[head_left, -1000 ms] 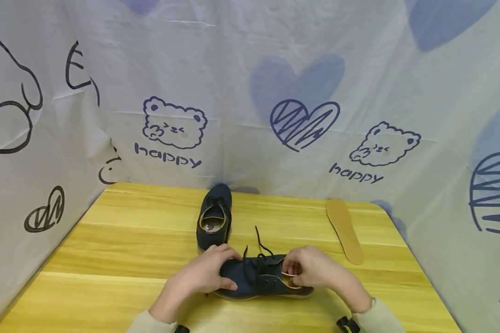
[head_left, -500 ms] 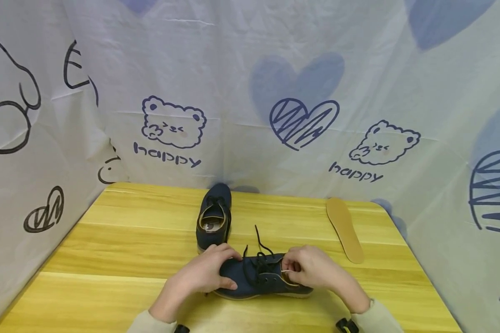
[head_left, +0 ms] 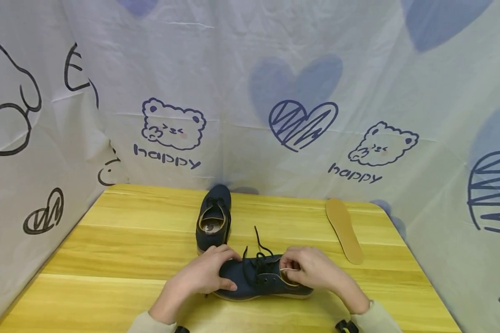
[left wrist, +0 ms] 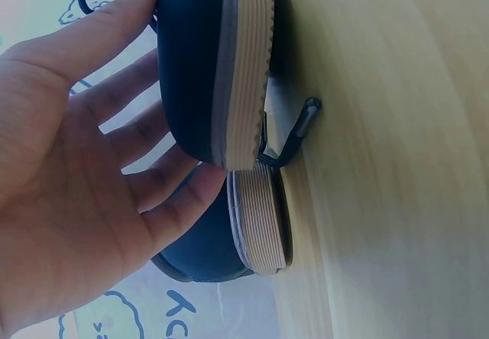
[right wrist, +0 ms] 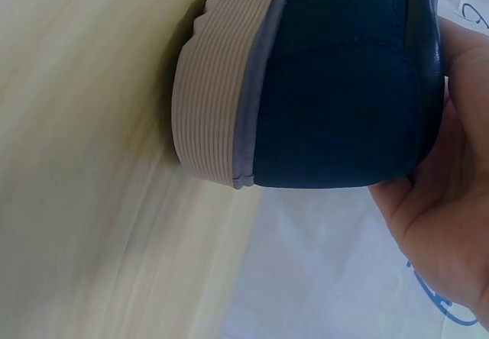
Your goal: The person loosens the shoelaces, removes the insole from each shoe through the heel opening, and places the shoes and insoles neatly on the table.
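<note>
A dark blue lace-up shoe point(head_left: 243, 281) lies sole-down on the table, toe to the left. My left hand point(head_left: 210, 270) holds its toe between thumb and fingers; the left wrist view shows the fingers along the toe's far side. At the shoe's opening, my right hand point(head_left: 312, 267) has its fingers inside and pinches a thin pale-edged piece, apparently an insole point(head_left: 290, 269). Most of that piece is hidden by the hand and the shoe. In the right wrist view, the heel point(right wrist: 336, 117) blocks the fingertips. Loose black laces point(head_left: 261, 266) stick up from the shoe.
A matching shoe point(head_left: 213, 217) stands behind the left hand, toe away, its opening facing me. To the right lies a tan insole point(head_left: 345, 231) on the wooden table point(head_left: 129, 259). A printed white cloth point(head_left: 233, 92) hangs along the back and sides.
My right hand has shifted slightly left at the shoe's opening, and less of the tan surface inside shows. My left hand and the shoe stay nearly still.
</note>
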{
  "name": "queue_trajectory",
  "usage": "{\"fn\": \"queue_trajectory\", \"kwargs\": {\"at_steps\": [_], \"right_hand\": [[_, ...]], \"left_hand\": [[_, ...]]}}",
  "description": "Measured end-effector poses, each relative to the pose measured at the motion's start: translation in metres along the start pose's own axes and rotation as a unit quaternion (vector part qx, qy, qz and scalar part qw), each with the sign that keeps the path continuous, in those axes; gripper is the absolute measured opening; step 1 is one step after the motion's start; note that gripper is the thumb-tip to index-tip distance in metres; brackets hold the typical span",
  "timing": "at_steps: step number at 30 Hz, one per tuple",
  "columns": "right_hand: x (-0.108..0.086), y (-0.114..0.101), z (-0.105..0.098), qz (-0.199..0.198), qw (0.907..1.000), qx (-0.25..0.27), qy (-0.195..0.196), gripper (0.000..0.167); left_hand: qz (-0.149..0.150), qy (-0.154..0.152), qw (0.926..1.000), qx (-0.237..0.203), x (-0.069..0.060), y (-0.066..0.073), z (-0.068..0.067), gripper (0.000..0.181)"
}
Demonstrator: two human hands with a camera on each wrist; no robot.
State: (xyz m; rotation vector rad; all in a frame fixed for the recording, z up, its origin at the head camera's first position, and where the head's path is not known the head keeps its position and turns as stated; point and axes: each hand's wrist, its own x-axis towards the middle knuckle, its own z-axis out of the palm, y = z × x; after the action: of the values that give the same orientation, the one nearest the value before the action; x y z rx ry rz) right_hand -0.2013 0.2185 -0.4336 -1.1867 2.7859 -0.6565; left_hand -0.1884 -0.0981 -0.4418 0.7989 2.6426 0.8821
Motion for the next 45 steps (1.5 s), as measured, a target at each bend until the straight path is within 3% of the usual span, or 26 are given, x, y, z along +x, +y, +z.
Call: {"fn": "queue_trajectory", "kwargs": {"at_steps": [4, 18, 25, 35, 40, 45], "right_hand": [[0.001, 0.001, 0.002, 0.002, 0.9999, 0.008, 0.009, 0.012], [0.001, 0.005, 0.004, 0.045, 0.9933, 0.106, 0.014, 0.008], [0.002, 0.006, 0.003, 0.045, 0.9899, 0.132, 0.028, 0.007], [-0.004, 0.013, 0.001, 0.058, 0.9790, 0.191, 0.042, 0.007], [-0.011, 0.014, -0.002, 0.059, 0.9775, 0.192, 0.066, 0.012], [-0.020, 0.012, -0.005, 0.034, 0.9828, 0.145, 0.110, 0.014]], "left_hand": [[0.000, 0.001, 1.0000, 0.001, 0.000, 0.000, 0.001, 0.053], [-0.001, 0.001, 1.0000, 0.000, 0.000, -0.001, 0.000, 0.053], [-0.004, -0.001, 1.0000, -0.001, 0.000, -0.002, 0.000, 0.054], [0.000, -0.003, 0.9999, -0.012, 0.000, -0.003, 0.001, 0.053], [0.001, -0.003, 0.9999, -0.015, 0.000, -0.003, 0.001, 0.053], [0.003, -0.001, 0.9999, -0.013, 0.000, -0.004, 0.001, 0.053]]}}
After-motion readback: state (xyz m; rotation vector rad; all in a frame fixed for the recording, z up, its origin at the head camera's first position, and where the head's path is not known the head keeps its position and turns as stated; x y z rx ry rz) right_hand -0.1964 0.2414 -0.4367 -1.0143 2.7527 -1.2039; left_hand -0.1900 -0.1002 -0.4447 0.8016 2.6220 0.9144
